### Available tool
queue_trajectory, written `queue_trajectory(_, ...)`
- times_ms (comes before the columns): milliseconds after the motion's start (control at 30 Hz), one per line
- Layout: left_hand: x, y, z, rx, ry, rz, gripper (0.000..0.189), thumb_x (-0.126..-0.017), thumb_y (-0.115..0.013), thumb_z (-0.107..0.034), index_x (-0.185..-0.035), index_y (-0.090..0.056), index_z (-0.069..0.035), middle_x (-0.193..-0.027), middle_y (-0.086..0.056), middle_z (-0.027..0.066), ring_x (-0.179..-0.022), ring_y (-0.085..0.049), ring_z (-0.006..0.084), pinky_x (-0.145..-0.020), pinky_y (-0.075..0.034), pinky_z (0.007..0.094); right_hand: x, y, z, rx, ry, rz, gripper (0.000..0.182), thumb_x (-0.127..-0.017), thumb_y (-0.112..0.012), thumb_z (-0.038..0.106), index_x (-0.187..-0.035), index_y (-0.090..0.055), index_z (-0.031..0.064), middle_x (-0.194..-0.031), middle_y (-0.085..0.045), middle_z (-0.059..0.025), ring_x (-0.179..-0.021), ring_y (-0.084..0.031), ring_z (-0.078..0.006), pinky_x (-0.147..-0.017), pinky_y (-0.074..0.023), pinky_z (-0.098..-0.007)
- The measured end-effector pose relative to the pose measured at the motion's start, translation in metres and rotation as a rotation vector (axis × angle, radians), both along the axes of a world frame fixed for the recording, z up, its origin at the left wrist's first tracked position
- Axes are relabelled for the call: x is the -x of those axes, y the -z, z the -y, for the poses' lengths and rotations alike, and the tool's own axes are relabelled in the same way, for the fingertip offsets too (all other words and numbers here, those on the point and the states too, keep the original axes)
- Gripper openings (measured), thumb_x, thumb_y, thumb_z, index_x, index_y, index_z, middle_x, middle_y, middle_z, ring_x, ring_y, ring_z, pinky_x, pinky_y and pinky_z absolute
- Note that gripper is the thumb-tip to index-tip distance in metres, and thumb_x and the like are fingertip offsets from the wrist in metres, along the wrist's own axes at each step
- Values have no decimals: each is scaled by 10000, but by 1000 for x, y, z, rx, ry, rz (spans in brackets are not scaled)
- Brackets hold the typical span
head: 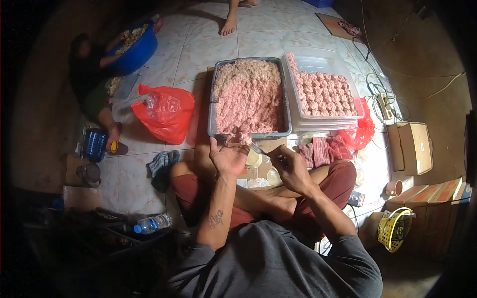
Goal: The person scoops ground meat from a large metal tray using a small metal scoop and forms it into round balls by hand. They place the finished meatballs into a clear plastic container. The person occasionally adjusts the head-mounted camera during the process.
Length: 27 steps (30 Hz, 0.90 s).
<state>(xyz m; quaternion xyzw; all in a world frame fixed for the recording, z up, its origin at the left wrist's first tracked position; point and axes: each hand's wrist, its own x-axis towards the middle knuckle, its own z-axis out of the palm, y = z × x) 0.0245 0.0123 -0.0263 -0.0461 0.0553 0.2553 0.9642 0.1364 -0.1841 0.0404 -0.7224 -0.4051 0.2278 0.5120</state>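
My left hand (pixel 229 158) is palm up at the near edge of a grey plastic tub (pixel 211 123). Pink minced-meat mixture (pixel 248 100) fills this tub, paler and greyer at the far end. A small lump of the mixture (pixel 245 139) rests on my left fingers. My right hand (pixel 288 165) grips a metal utensil (pixel 258 149), whose head touches the lump; whether it is a fork or a spoon I cannot tell. To the right, a clear plastic container (pixel 320 59) holds rows of pink meatballs (pixel 324 93), and one column runs up its left side.
Left of the tub stands a red plastic bag (pixel 167 115). Further left, a person (pixel 87 70) has hands in a blue basin (pixel 143 56) of pale food. Checked cloths (pixel 320 151), cables (pixel 376 87), a cardboard box (pixel 411 147) and a yellow basket (pixel 391 231) are on the right.
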Motion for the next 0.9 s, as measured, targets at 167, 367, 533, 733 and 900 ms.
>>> queue_trajectory(167, 10, 3, -12, 74, 11, 124, 741, -975, -488, -576, -1348, -519, 64, -1371, -567, 280, -1264, -555, 398, -1056, -435, 560, 15, 6, -6, -123, 98, -438, 108, -907, -593, -55, -1007, -613, -21, -809, -580, -59, -741, -527, -122, -679, -456, -286)
queue_trajectory(367, 1, -32, -1, 85, 20, -44, 703, -982, -501, -548, -1339, -519, 57, -1419, -535, 260, -1324, -502, 408, -1142, -349, 587, 5, 31, 0, -118, 91, -21, 86, -970, -574, -35, -1043, -619, -35, -857, -585, -8, -760, -506, -74, -679, -435, -222)
queue_trajectory(533, 0, -55, 1, -150, -83, -216, 721, -993, -467, -580, -1364, -510, 37, -1502, -446, 259, -1405, -410, 394, -1174, -306, 564, 15, 4, -1, -58, 117, -18, 79, -949, -593, -43, -1013, -638, -29, -878, -613, -69, -787, -535, -94, -687, -454, -251)
queue_trajectory(733, -2, -74, 14, -274, -100, 0, 766, -1007, -423, -601, -1406, -485, 49, -1528, -403, 269, -1431, -370, 382, -1201, -265, 539, 17, -7, -7, -177, 137, 30, 75, -937, -604, -46, -1004, -636, -44, -821, -597, -100, -756, -560, -144, -676, -464, -291)
queue_trajectory(900, -3, -41, 11, -117, 23, 0, 752, -1010, -434, -585, -1362, -511, 75, -1364, -566, 257, -1293, -511, 396, -1157, -351, 540, 11, -9, -2, -82, 68, 312, 127, -914, -614, -39, -1032, -659, -27, -845, -632, -167, -751, -627, -294, -679, -493, -356)
